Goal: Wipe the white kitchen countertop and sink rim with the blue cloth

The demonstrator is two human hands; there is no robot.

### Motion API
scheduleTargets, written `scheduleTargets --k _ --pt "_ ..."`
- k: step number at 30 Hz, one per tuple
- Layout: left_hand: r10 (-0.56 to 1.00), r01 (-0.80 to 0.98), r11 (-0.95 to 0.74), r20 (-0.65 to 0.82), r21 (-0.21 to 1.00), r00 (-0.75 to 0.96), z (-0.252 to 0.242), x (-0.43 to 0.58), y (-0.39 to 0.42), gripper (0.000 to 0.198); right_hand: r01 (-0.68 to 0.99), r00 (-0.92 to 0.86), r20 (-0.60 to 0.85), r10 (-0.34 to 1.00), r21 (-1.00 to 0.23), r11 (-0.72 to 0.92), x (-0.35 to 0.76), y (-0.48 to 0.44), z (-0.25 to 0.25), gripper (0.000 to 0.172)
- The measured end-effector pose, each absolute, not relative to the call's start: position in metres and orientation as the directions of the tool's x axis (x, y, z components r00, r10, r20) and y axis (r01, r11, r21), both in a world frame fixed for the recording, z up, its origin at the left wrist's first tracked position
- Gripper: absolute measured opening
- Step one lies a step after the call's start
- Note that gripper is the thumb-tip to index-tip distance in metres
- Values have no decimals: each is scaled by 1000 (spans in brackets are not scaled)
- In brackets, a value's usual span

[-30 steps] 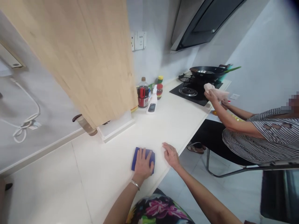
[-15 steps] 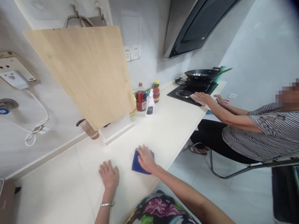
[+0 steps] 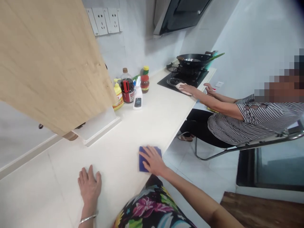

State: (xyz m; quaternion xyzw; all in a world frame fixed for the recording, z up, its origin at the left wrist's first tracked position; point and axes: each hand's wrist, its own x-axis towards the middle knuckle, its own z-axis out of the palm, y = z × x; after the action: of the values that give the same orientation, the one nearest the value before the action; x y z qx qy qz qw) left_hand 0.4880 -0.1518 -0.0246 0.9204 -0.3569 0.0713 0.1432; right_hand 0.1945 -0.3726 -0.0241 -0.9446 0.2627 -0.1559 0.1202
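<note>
My right hand (image 3: 154,161) lies flat over a folded dark blue cloth (image 3: 143,157) near the front edge of the white countertop (image 3: 152,123). Its fingers are spread across the top of the cloth and do not wrap round it; the palm hides part of it. To the left, my left hand (image 3: 89,185) rests on the bare counter surface, fingers apart and holding nothing. A silver bangle (image 3: 88,218) circles that wrist.
A wooden board (image 3: 54,63) leans at left. Along the wall stand a yellow pump bottle (image 3: 118,96), a dark sauce bottle (image 3: 127,87), a white spray bottle (image 3: 138,96) and a red-lidded jar (image 3: 144,84). A seated person's hand presses a pale cloth (image 3: 184,88) on the cooktop (image 3: 166,83), near a wok (image 3: 194,60).
The view has swung right and closer. My right hand and the blue cloth have shifted together toward the counter's front edge. My left hand stays flat on the counter.
</note>
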Motion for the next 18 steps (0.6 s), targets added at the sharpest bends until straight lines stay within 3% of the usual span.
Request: scheduleTargets --k 11,18 --pt "-601 -619 -737 156 271 784 -29 492 -146 64 -655 719 198 -667 -128 -744 158 -492 -38 53" --pt "-570 -598 -749 182 286 801 -42 496 -144 64 -839 536 143 -832 -18 -544 183 -563 -52 56"
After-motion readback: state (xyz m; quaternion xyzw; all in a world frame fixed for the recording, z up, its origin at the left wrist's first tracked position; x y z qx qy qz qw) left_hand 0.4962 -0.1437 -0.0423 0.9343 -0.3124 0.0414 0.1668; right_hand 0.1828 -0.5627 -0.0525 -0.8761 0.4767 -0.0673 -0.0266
